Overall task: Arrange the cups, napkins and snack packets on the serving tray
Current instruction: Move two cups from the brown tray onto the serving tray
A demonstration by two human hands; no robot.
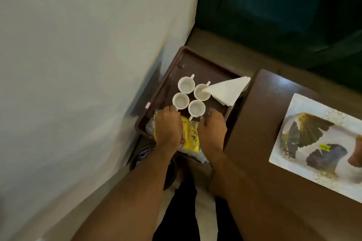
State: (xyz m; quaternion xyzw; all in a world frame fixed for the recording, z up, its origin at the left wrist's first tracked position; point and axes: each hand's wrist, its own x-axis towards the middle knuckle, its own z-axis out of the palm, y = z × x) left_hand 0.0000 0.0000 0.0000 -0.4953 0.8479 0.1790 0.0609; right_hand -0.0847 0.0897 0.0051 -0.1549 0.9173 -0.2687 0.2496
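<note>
On the brown serving tray (197, 64): four cups (191, 97), folded napkins (227, 90) right; yellow snack packets (191, 139) at near edge, between left hand (168, 128) and right hand (212, 128), both pressing down, grip uncertain.

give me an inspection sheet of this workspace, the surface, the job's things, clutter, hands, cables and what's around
Surface: brown serving tray, far part bare.
Job's things: four white cups clustered two by two mid-tray, all empty; folded white napkins at the tray's right edge, one corner lying over a cup's rim; yellow snack packets at the near edge.
Clutter: nothing seen on the tray.
Hands: left hand and right hand both rest on the packets; grip hidden under the palms.
Cables: nothing seen.
Surroundings: white bedding to the left; dark wooden table to the right with a decorative plate.
</note>
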